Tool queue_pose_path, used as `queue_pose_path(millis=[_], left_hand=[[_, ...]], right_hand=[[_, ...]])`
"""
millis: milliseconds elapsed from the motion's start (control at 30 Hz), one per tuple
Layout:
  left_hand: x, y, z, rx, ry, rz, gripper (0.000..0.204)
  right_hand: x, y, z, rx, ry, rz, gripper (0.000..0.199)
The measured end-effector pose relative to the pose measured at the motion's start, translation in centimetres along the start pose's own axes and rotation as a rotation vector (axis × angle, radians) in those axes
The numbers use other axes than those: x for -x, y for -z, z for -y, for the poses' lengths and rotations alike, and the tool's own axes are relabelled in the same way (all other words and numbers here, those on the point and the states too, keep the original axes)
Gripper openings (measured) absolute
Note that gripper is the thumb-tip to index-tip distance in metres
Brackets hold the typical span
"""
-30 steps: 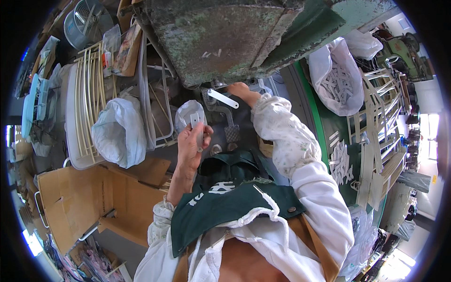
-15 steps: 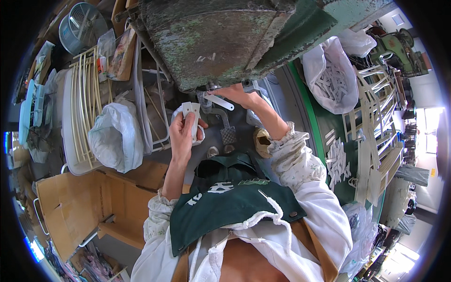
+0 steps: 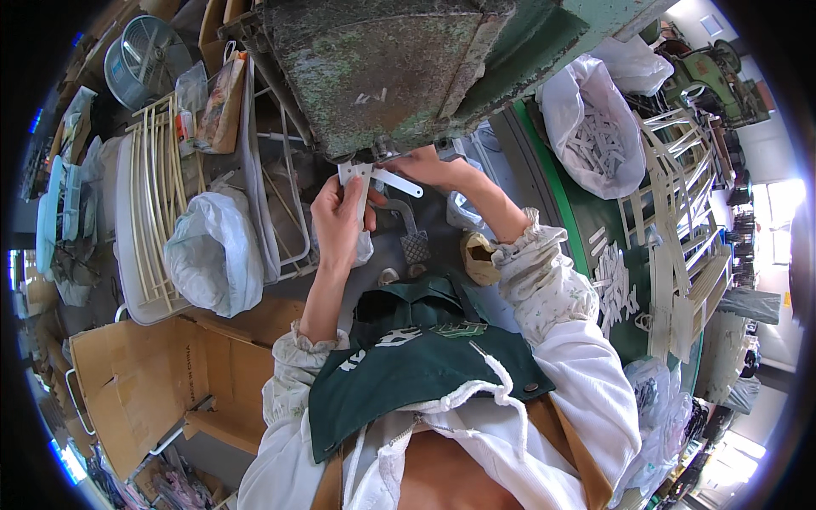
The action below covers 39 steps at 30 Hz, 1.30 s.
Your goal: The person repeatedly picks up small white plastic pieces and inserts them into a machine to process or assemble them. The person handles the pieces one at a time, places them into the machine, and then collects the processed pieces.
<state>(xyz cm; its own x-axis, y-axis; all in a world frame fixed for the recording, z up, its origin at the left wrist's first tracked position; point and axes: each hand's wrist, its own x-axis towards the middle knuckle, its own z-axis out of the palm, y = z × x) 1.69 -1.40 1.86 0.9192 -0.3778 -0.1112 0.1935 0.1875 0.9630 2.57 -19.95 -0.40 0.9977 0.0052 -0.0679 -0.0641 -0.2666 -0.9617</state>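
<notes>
My left hand (image 3: 338,217) is closed around several flat white strips with small holes (image 3: 361,183), thumb on top. It holds them upright just under the lower edge of a worn green machine (image 3: 374,76). My right hand (image 3: 429,167) reaches in from the right beneath the same edge. Its fingertips look pinched at the inner end of another white strip (image 3: 398,182), which slants down to the right and has a hole in its rounded end. The machine's edge and shadow partly hide those fingertips. The two hands are close together but apart.
A metal foot pedal (image 3: 416,246) stands below my hands. To the left are a white bag (image 3: 212,255), long pale rods (image 3: 153,212) and a cardboard box (image 3: 127,382). On the right, a green-edged bench carries loose white strips (image 3: 614,285) and a sack of strips (image 3: 595,144).
My left hand has moved up with its strips to the machine's lower edge, closer to my right hand. The right hand and its slanting strip have barely shifted.
</notes>
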Motion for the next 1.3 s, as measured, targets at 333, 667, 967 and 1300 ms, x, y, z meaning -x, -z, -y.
queue_pose_path(millis=[333,667,967,1300], left_hand=[[1.5,1.2,0.1,-0.025,0.173,-0.001,0.025],[1.1,2.3,0.1,0.095,0.108,-0.087,0.023],[2.0,4.0,-1.2,0.114,0.031,-0.132,0.019],[2.5,4.7,0.2,0.145,0.044,-0.287,0.016]], right_hand=[[-1.3,-0.4,0.0,0.615,0.214,-0.070,0.017],[-0.6,-0.3,0.2,0.150,0.034,-0.217,0.011],[3.2,0.3,2.1,0.206,0.168,-0.180,0.022],[4.4,-2.4,1.1,0.218,0.095,-0.220,0.030]])
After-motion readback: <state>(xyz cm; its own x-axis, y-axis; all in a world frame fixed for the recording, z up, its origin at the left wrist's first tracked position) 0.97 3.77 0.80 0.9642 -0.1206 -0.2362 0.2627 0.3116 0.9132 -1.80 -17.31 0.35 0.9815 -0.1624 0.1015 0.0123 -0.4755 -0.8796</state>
